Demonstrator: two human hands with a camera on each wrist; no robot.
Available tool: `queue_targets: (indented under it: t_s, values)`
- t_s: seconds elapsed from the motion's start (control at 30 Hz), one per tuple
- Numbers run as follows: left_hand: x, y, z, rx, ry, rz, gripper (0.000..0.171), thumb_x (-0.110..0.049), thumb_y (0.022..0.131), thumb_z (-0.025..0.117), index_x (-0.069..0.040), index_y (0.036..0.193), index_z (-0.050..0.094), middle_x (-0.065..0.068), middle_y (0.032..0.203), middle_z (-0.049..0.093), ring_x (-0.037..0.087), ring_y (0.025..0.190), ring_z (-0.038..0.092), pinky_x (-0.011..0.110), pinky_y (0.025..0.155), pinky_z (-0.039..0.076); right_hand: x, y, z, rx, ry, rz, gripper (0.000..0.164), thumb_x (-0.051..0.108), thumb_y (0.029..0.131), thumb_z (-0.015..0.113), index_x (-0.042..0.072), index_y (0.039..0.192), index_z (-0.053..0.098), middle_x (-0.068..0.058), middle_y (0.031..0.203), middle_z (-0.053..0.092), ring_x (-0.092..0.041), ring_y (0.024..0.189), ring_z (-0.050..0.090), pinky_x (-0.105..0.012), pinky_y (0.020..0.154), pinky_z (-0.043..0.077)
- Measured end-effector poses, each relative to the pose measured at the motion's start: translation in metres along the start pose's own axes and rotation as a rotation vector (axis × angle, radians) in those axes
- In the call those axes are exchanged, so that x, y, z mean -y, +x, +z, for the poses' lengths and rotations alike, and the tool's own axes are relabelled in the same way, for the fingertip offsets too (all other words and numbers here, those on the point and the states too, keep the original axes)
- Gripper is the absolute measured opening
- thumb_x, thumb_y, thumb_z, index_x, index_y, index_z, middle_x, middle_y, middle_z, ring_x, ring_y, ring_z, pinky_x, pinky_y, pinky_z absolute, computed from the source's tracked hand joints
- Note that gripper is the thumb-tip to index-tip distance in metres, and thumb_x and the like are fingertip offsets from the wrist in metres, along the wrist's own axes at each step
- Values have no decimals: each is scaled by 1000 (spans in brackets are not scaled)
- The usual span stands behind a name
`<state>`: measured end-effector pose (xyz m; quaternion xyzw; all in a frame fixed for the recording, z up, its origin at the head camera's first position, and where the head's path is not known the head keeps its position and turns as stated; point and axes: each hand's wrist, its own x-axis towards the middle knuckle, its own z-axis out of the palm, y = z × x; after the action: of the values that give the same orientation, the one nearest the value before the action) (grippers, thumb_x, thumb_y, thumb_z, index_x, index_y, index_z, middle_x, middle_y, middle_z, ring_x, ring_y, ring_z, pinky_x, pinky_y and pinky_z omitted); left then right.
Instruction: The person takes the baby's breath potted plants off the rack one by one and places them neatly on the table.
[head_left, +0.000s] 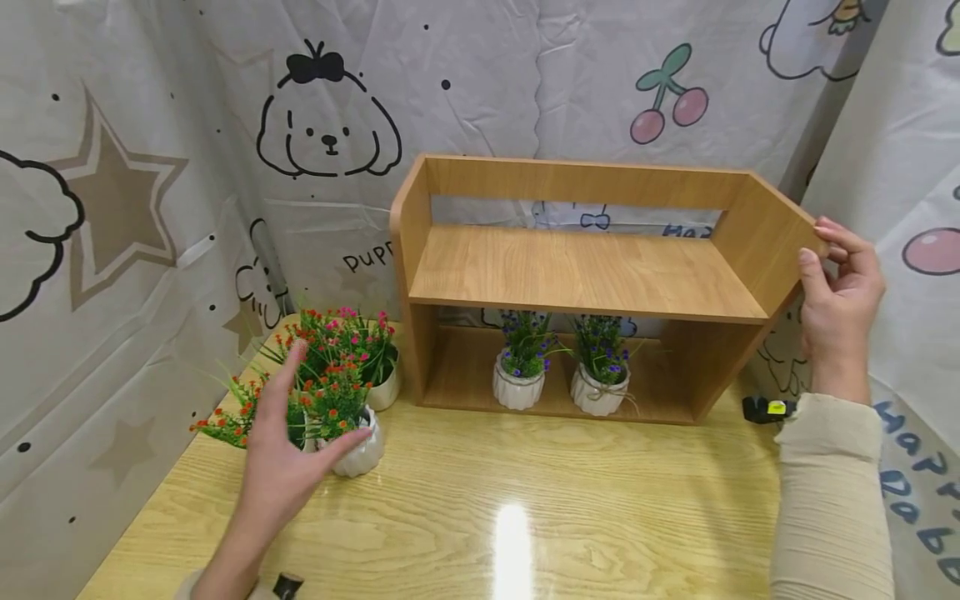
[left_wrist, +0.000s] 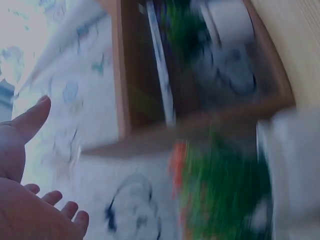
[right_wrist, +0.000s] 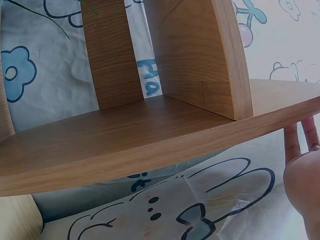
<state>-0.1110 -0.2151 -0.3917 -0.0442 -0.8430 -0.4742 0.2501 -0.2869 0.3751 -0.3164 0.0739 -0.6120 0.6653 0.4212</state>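
My right hand (head_left: 843, 300) grips the edge of the right side panel of a two-tier wooden shelf (head_left: 585, 267). In the right wrist view, the fingers (right_wrist: 292, 142) lie along the panel's outer side. My left hand (head_left: 281, 454) is held with thumb and index finger spread and nothing between them. It overlaps several potted flowers at the left in the head view. Nearest is a white pot (head_left: 363, 450) with orange flowers (head_left: 337, 387); behind it stands a pot (head_left: 386, 387) below pink flowers (head_left: 360, 337). The left wrist view is blurred.
Two white pots with purple flowers, a left one (head_left: 519, 383) and a right one (head_left: 600, 390), stand on the lower tier. A small black object (head_left: 765, 408) with a yellow-green patch lies right of the shelf. Printed curtains (head_left: 480, 100) surround the wooden table (head_left: 600, 500).
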Motion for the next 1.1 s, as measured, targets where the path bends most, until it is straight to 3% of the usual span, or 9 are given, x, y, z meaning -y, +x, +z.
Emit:
queue_targets:
  t_s: [0.1,0.23,0.3,0.43,0.53,0.67,0.87,0.97,1.1]
  values:
    - [-1,2,40,121,-52,54,120,-20,73,96,-43,164,21,-9,170,27,28,154,30,63,122,30,0,-1,1,2,8,17,31,-4,96,65,5,126,69,-6,142,61,-15,121,57,-25,106,47]
    - [4,1,93,273,-93,51,114,-33,78,93,-46,164,18,-4,170,27,34,154,32,69,117,34,0,-2,2,9,-9,24,31,-3,97,65,6,126,69,-6,142,61,-15,120,57,-25,108,47]
    - [6,3,114,312,-124,36,113,-33,79,92,-46,163,19,-4,170,28,32,154,32,68,118,34,1,-2,4,11,-10,27,31,-3,97,66,6,127,69,-5,142,61,-15,119,57,-25,108,47]
    - [11,14,150,345,-240,12,110,-25,81,91,-36,165,21,-2,169,31,28,154,33,54,125,32,4,-3,5,8,-13,28,31,-2,97,65,6,127,68,-5,142,60,-15,122,56,-24,110,47]
    - [17,25,172,365,-324,-50,107,-22,83,89,-26,166,22,3,169,31,30,154,33,49,127,31,6,-2,5,6,-17,28,31,-2,98,65,7,127,68,-5,142,60,-16,124,56,-24,113,46]
    - [31,40,194,374,-401,-185,103,-17,86,87,-15,166,22,12,169,29,36,155,29,53,127,27,3,0,2,7,-11,14,31,-3,97,65,6,127,68,-6,142,60,-16,123,57,-26,113,46]
    - [51,55,226,371,-458,-361,105,-15,84,88,-10,165,21,18,169,27,43,154,26,60,125,28,-1,3,0,1,-4,-1,31,-5,97,64,5,126,69,-6,141,61,-15,120,57,-26,110,47]
    - [57,60,240,382,-457,-401,108,-17,83,89,-7,165,19,20,168,27,45,154,26,61,124,30,-1,3,0,-1,-3,-6,30,-5,96,64,4,125,69,-7,141,61,-15,119,57,-25,104,47]
    - [60,62,255,415,-454,-394,111,-16,80,91,-6,165,20,22,167,29,44,154,28,58,126,27,-1,3,1,-6,32,-16,30,-7,95,65,2,124,69,-8,140,62,-15,116,58,-24,96,47]
